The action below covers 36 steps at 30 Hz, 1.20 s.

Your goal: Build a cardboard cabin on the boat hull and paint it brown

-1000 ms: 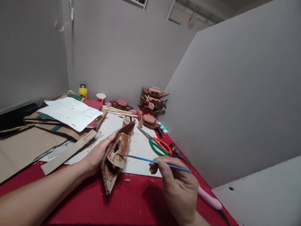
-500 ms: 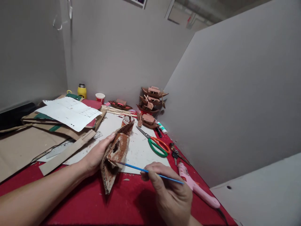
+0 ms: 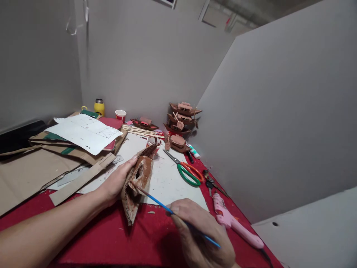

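Note:
My left hand (image 3: pixel 118 182) grips a small cardboard model boat (image 3: pixel 143 173) by its far side, tilted above the red table. Brown paint covers part of the boat, with pale patches showing, and a dark hole opens in its cabin. A blue paintbrush (image 3: pixel 156 201) is pinched in my right hand (image 3: pixel 199 230), and its tip touches the boat near the cabin's lower end. Just behind the boat stands a paper cup (image 3: pixel 153 141) with brown stains, partly hidden by the boat's upper end.
Scissors (image 3: pixel 185 169) with green and orange handles lie right of the boat, and a pink glue gun (image 3: pixel 237 225) by the table's right edge. Brown model boats (image 3: pixel 182 108) are stacked at the back. Cardboard and a drawn sheet (image 3: pixel 83 132) lie left. A yellow bottle (image 3: pixel 99 108) stands behind.
My right hand has shifted slightly, and the brush now slopes more steeply, its tip a little higher on the boat. The boat stays in my left hand.

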Each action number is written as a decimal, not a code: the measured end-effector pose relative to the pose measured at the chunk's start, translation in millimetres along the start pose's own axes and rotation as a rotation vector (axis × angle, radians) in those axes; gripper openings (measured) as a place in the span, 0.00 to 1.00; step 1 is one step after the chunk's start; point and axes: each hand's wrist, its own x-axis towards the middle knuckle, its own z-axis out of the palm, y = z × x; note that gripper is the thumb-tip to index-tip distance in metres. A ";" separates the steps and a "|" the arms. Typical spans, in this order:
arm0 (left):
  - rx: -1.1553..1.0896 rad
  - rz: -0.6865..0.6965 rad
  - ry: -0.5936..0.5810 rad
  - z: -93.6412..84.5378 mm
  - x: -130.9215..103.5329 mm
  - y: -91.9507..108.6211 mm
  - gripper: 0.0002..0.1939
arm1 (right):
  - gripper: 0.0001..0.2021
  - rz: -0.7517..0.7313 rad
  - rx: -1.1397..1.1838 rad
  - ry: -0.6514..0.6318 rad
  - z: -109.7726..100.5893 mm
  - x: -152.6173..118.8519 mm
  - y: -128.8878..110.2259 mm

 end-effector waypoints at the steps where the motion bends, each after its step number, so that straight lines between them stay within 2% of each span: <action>1: 0.004 0.000 0.002 0.0 0.1 -0.2 0.19 | 0.21 -0.002 -0.001 -0.007 -0.2 0.2 -0.1; 5: 0.008 -0.001 -0.016 -0.7 0.4 -1.3 0.20 | 0.21 0.005 -0.057 0.057 -0.3 1.2 -0.6; 10: 0.061 0.038 0.021 0.1 0.2 -0.5 0.20 | 0.18 -0.023 -0.008 -0.064 0.4 3.0 -4.5; 12: 0.056 0.038 0.024 0.7 0.1 -0.3 0.22 | 0.18 0.000 -0.006 -0.074 -2.0 2.8 -6.3; 15: 0.016 0.013 0.016 0.1 0.1 -1.0 0.24 | 0.20 0.049 -0.009 -0.012 -7.5 1.6 -7.8; 20: -0.020 -0.050 0.006 -3.4 0.3 -2.2 0.24 | 0.23 0.040 0.001 0.092 -11.0 -0.4 -4.0; 28: -0.072 -0.021 0.005 -0.3 -0.2 -0.8 0.17 | 0.23 0.039 0.017 0.029 -6.3 -3.9 0.6; 33: -0.065 -0.035 -0.001 0.5 -1.8 -0.1 0.19 | 0.22 0.045 -0.018 0.065 -6.3 -1.5 4.4; 36: -0.060 -0.022 0.018 0.8 -2.0 0.3 0.19 | 0.22 0.035 -0.007 0.018 -7.7 -0.1 3.9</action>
